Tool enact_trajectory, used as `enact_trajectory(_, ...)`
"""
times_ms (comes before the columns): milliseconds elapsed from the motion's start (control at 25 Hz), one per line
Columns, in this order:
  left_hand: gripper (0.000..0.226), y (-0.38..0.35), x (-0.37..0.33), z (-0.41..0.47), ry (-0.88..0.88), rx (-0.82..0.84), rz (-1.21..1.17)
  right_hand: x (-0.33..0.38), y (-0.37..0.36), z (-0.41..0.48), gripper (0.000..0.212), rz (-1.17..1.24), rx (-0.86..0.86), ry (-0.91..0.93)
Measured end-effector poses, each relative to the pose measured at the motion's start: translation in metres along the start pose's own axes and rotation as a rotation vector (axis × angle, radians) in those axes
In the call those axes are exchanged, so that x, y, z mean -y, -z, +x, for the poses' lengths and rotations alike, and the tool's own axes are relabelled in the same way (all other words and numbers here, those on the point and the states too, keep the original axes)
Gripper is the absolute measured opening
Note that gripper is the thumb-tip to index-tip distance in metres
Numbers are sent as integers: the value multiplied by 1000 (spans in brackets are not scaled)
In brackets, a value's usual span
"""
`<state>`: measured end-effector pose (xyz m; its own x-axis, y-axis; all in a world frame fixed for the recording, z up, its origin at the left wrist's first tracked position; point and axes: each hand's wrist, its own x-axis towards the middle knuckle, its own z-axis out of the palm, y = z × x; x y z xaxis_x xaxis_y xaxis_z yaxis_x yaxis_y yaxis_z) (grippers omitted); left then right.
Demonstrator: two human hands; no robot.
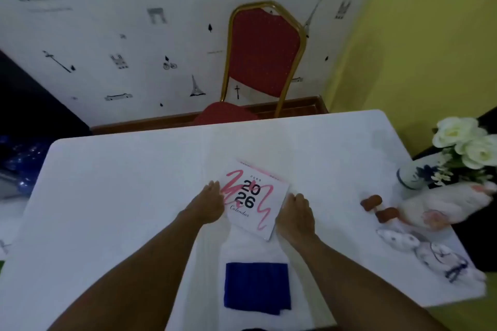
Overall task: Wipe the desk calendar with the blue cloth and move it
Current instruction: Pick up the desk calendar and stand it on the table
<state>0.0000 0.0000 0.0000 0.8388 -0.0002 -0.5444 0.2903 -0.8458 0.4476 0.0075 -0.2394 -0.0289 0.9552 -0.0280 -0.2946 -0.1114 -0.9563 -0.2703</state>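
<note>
A white desk calendar (255, 201) with pink scribbles and "2026" printed on it stands near the middle of the white table (121, 183). My left hand (208, 205) touches its left edge. My right hand (295, 216) touches its right edge. Both hands flank the calendar with fingers held together; whether they grip it is unclear. A folded blue cloth (257, 287) lies flat on the table between my forearms, close to the near edge, and neither hand touches it.
A red chair with a gold frame (265, 54) stands behind the table's far edge. At the right are a blue-and-white vase with white flowers (414, 174), a white plush bird (443, 205) and patterned cloth figures (430, 252).
</note>
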Motion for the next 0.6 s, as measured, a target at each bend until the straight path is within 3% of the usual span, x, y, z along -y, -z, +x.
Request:
enact_trajectory(200,35,-13,-3,4,29,-78,-82,5,-12,-7,11,134,-8,-137)
enact_trajectory(400,31,-16,-13,6,101,-188,-232,14,-14,-3,16,335,63,-248)
enact_trajectory(600,39,-11,-14,13,244,-167,-295,20,-6,6,27,568,62,-367)
